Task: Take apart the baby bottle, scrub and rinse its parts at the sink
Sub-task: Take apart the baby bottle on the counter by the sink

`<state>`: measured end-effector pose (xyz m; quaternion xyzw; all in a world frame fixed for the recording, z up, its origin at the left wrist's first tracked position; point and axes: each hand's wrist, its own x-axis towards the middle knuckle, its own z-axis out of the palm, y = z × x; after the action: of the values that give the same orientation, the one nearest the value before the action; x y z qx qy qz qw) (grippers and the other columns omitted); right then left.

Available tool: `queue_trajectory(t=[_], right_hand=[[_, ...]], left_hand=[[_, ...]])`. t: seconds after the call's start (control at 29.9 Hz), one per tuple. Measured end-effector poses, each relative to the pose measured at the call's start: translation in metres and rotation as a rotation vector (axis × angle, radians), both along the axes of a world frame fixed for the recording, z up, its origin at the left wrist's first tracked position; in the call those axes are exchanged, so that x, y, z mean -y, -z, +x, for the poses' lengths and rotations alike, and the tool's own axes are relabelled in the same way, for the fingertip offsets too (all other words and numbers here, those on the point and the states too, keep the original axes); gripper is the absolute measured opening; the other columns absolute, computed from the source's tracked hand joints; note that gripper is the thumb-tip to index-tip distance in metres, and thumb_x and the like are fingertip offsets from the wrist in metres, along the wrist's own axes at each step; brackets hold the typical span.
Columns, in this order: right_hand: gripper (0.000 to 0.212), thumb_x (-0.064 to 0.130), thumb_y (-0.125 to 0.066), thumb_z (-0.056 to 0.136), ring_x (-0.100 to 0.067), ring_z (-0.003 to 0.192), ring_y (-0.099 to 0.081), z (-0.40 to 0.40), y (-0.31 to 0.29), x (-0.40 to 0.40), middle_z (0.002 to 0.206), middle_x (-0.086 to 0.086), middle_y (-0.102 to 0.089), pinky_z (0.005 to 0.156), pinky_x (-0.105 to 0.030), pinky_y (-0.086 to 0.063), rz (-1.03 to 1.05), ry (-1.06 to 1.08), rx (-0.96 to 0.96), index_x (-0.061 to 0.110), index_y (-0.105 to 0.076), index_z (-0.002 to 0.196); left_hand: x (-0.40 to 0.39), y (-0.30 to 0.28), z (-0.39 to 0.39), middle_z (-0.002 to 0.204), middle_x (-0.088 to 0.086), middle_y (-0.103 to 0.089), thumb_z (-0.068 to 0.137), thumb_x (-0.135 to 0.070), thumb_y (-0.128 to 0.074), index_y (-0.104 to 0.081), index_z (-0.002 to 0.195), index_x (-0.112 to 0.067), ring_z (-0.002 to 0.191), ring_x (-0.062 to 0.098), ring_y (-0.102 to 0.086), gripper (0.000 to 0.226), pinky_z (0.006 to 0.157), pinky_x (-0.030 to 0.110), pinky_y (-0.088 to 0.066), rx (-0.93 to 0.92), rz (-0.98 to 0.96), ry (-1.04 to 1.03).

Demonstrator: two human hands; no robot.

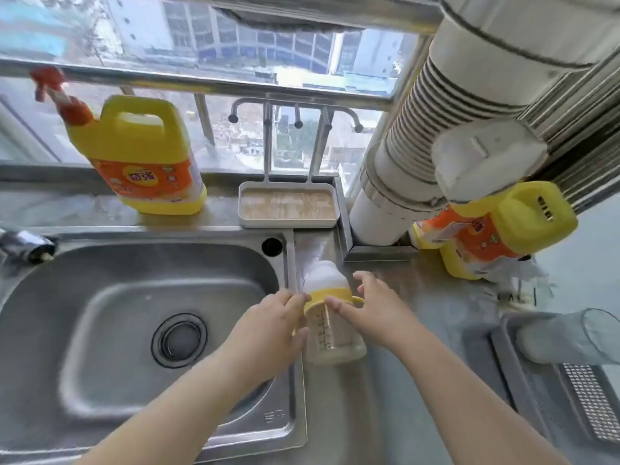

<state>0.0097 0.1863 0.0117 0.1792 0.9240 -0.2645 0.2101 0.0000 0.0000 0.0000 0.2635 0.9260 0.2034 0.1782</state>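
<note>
The baby bottle (332,337) stands upright on the steel counter just right of the sink (100,297). It has a clear body with markings, a yellow collar (330,295) with side handles and a cloudy dome cap (323,275). My left hand (271,323) grips the bottle's left side, fingers at the collar and thumb lower on the body, hiding the left handle. My right hand (372,307) is at the right side, thumb touching the collar's front and fingers spread straight over the right handle.
A faucet (28,246) sticks in at the sink's left; the drain (178,335) is open. A yellow detergent jug (144,156) and a white tray (287,204) sit on the back ledge. A second jug (486,229) and a wide white pipe (419,156) stand at the right.
</note>
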Motion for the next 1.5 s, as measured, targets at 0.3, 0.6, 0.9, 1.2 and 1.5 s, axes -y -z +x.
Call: queue_trajectory(t=[0.3,0.6,0.9,1.2,1.5], right_hand=[[0.076,0.068,-0.069,0.064,-0.013,0.098,-0.055,-0.014,0.019,0.002,0.110,0.005,-0.055,0.075,-0.028,-0.045,-0.218,0.187,0.133,0.022,-0.042,0.118],[0.069,0.046,-0.083,0.055,-0.009,0.090,-0.065,-0.014,-0.016,0.034,0.101,0.006,-0.065,0.078,-0.030,-0.055,-0.618,0.265,-0.091,0.028,-0.051,0.113],[0.095,0.054,-0.077,0.035,-0.018,0.097,-0.065,-0.016,-0.073,0.140,0.107,0.006,-0.061,0.075,-0.035,-0.053,-0.830,0.289,-0.267,0.030,-0.039,0.119],[0.075,0.062,-0.073,0.042,-0.011,0.084,-0.067,-0.029,-0.113,0.211,0.095,0.006,-0.070,0.062,-0.026,-0.048,-0.738,0.214,-0.297,0.030,-0.059,0.108],[0.069,0.044,-0.082,0.044,-0.016,0.087,-0.069,-0.027,-0.117,0.216,0.096,0.000,-0.070,0.073,-0.030,-0.055,-0.916,0.090,-0.270,0.030,-0.058,0.107]], left_hand=[[0.007,0.015,0.001,0.133,-0.007,-0.042,0.094,-0.037,-0.044,-0.028,0.140,-0.024,0.123,0.015,-0.043,0.051,0.098,0.029,-0.038,0.030,0.008,-0.091],[0.055,-0.028,0.000,0.124,-0.013,-0.046,0.078,-0.063,-0.056,-0.029,0.133,-0.028,0.110,0.007,-0.049,0.070,0.087,0.023,-0.040,0.271,0.194,-0.389],[0.116,-0.078,-0.008,0.104,-0.013,-0.065,0.041,-0.046,-0.081,0.006,0.131,-0.044,0.101,-0.002,-0.061,0.125,0.094,0.014,-0.038,0.545,0.667,-0.462],[0.182,-0.091,0.001,0.100,-0.017,-0.061,0.067,-0.021,-0.083,0.004,0.133,-0.049,0.090,-0.006,-0.060,0.113,0.074,0.006,-0.042,0.281,0.734,-0.388],[0.217,-0.088,-0.010,0.096,0.010,-0.071,0.055,-0.019,-0.081,-0.028,0.123,-0.056,0.090,0.027,-0.067,0.094,0.078,0.037,-0.053,0.566,0.920,-0.305]])
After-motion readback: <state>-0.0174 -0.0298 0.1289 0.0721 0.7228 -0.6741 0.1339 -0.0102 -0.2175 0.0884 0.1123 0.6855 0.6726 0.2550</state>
